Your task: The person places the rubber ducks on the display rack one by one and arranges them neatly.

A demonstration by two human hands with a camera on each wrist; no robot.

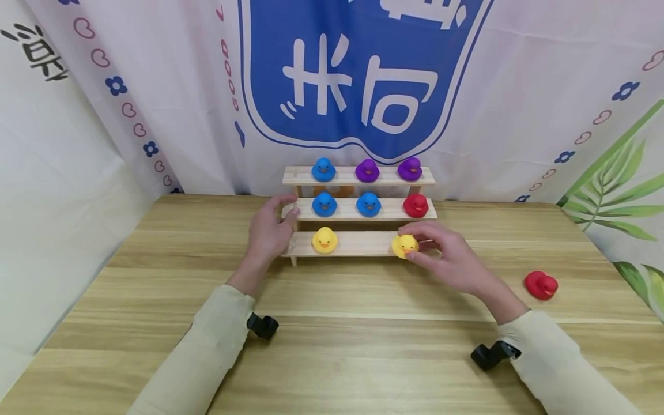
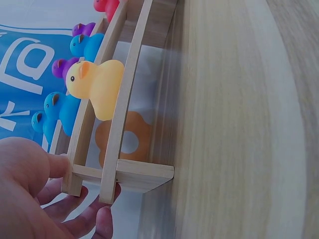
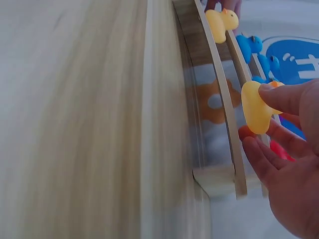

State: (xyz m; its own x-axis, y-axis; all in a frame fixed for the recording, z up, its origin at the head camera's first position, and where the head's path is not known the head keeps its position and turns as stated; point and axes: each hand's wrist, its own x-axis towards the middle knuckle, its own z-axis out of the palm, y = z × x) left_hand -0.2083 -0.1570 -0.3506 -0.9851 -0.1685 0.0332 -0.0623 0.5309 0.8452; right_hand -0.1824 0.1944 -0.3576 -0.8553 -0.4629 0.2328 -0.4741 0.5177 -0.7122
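A three-tier wooden display shelf [image 1: 363, 244] stands at the back of the table. My left hand [image 1: 271, 226] grips its left end, thumb [image 2: 59, 166] against the middle tier and fingers curled round behind the plank ends. With my right hand [image 1: 445, 253] I pinch a yellow rubber duck [image 1: 403, 246] between thumb and fingers, over the right part of the bottom tier. Another yellow duck [image 1: 324, 240] sits at that tier's left. Two blue ducks [image 1: 369, 204] and a red duck [image 1: 416, 205] occupy the middle tier; a blue duck [image 1: 324, 169] and two purple ducks [image 1: 368, 170] are on top.
On the table, right of my right hand, lies a loose red duck [image 1: 541, 285]. Close behind the shelf hangs a printed curtain [image 1: 197, 115]. Each sleeve carries a black wrist camera [image 1: 263, 326].
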